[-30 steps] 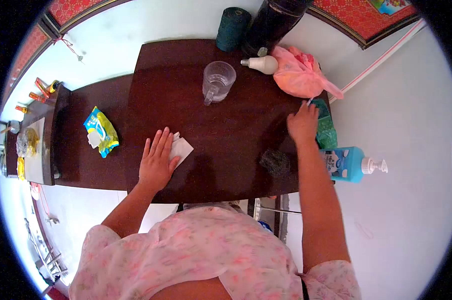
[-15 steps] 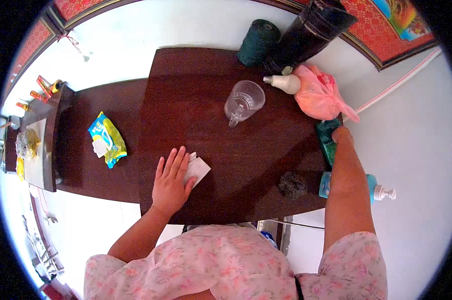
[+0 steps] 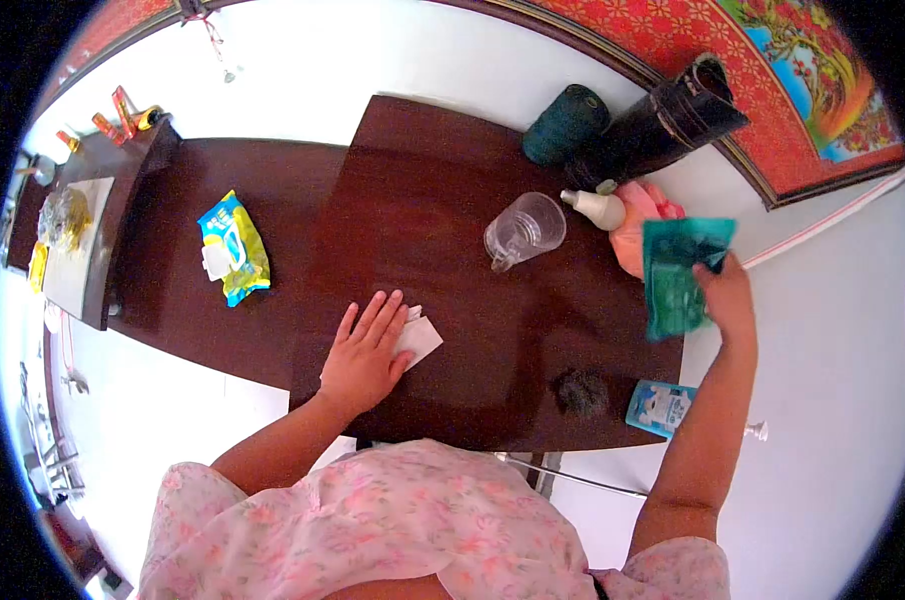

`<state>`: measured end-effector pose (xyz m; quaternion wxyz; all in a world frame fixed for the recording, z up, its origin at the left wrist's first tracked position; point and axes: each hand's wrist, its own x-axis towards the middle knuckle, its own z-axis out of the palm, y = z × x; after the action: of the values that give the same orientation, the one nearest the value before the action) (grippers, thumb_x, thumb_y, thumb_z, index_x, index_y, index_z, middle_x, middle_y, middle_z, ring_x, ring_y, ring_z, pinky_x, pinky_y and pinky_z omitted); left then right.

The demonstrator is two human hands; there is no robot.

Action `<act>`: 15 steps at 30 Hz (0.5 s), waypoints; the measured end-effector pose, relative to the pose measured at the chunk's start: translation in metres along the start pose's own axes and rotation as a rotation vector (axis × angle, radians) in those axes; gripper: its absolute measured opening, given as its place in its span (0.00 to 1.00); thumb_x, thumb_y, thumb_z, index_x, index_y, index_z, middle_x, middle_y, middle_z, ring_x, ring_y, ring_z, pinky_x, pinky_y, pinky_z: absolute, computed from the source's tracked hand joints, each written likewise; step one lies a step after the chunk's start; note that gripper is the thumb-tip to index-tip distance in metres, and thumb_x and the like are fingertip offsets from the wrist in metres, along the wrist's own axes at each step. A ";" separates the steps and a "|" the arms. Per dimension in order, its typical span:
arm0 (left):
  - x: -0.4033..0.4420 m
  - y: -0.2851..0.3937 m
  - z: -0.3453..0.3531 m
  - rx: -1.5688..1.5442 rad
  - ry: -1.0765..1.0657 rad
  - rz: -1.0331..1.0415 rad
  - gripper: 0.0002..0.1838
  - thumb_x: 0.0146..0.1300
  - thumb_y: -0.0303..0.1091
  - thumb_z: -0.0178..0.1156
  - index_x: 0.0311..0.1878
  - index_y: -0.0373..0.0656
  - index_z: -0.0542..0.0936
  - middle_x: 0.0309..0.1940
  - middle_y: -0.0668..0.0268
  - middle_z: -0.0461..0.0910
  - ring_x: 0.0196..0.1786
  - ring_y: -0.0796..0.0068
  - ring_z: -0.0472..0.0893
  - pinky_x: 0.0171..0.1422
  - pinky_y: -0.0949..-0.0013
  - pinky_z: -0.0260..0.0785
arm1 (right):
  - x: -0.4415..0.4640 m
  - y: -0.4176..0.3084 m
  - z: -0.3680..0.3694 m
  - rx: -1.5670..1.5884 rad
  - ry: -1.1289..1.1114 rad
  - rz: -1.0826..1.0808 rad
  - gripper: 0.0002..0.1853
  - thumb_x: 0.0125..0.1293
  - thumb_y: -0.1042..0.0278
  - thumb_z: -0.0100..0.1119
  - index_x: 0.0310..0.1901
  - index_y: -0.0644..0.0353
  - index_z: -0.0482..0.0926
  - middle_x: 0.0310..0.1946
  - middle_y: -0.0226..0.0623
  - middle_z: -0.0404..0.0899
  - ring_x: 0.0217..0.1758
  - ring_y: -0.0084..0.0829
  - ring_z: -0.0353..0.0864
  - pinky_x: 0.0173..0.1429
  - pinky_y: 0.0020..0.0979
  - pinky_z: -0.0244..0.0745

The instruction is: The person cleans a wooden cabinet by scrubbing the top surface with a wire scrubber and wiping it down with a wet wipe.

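Note:
My left hand (image 3: 366,350) lies flat with its fingers spread, partly over a folded white paper (image 3: 423,343) on the dark table. At the right edge, my right hand (image 3: 725,290) grips a green packet (image 3: 676,285) and holds it up in front of the pink plastic bag (image 3: 628,235). A white light bulb (image 3: 600,209) lies beside that bag. The glass mug (image 3: 526,232) stands to its left. Below the packet are a dark scouring pad (image 3: 581,393) and a blue pump bottle (image 3: 660,408), partly hidden by my right forearm.
A green spool of twine (image 3: 567,125) and a black cylinder (image 3: 663,122) are at the back by the wall. A blue and yellow wipes packet (image 3: 235,250) lies on the left, lower surface (image 3: 173,290). Farther left is a side shelf (image 3: 91,270) with small items.
My right hand has lifted the green packet from beside the pink bag, up and in over it. My left hand stays on the paper. The view has shifted.

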<state>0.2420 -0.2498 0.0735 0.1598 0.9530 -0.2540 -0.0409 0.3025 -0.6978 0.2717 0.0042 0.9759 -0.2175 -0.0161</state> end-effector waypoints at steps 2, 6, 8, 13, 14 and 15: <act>-0.001 0.000 0.001 -0.007 0.009 0.004 0.34 0.68 0.48 0.55 0.73 0.43 0.62 0.77 0.63 0.54 0.79 0.62 0.52 0.81 0.52 0.41 | -0.005 -0.032 -0.029 0.702 0.080 0.080 0.17 0.63 0.63 0.64 0.50 0.61 0.78 0.41 0.41 0.84 0.40 0.34 0.84 0.44 0.35 0.79; -0.002 -0.002 0.002 -0.008 0.038 0.015 0.34 0.68 0.49 0.55 0.73 0.44 0.62 0.77 0.64 0.54 0.79 0.63 0.51 0.81 0.52 0.40 | 0.027 -0.101 -0.027 1.517 0.084 -0.026 0.21 0.59 0.69 0.69 0.53 0.60 0.76 0.41 0.37 0.83 0.36 0.31 0.84 0.35 0.29 0.79; -0.002 -0.003 0.004 -0.010 0.033 0.004 0.34 0.69 0.49 0.54 0.73 0.44 0.62 0.77 0.64 0.54 0.79 0.63 0.51 0.81 0.52 0.40 | 0.053 -0.134 -0.019 1.607 -0.144 0.051 0.18 0.59 0.70 0.68 0.51 0.58 0.76 0.40 0.38 0.83 0.35 0.34 0.85 0.32 0.27 0.78; -0.004 -0.005 0.006 -0.019 0.049 0.029 0.34 0.69 0.50 0.53 0.73 0.44 0.62 0.77 0.64 0.54 0.80 0.63 0.51 0.81 0.53 0.39 | 0.115 -0.213 0.036 1.847 -0.324 0.225 0.14 0.63 0.73 0.63 0.47 0.66 0.71 0.40 0.47 0.78 0.35 0.47 0.86 0.33 0.34 0.85; -0.004 -0.006 0.006 -0.017 0.045 0.029 0.33 0.69 0.50 0.52 0.73 0.44 0.62 0.77 0.64 0.54 0.79 0.63 0.51 0.81 0.52 0.40 | 0.121 -0.222 0.046 1.847 -0.340 0.221 0.14 0.63 0.73 0.63 0.47 0.66 0.71 0.40 0.47 0.78 0.35 0.47 0.86 0.33 0.34 0.85; -0.003 -0.006 0.005 -0.016 0.040 0.016 0.33 0.69 0.50 0.52 0.73 0.44 0.62 0.77 0.64 0.54 0.79 0.63 0.51 0.81 0.52 0.40 | 0.126 -0.230 0.056 1.910 -0.351 0.290 0.15 0.64 0.73 0.61 0.49 0.67 0.70 0.43 0.49 0.76 0.40 0.50 0.84 0.37 0.38 0.86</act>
<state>0.2411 -0.2446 0.0663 0.1728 0.9504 -0.2578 -0.0224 0.5126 -0.5432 0.2086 -0.8175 0.5164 -0.2541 0.0223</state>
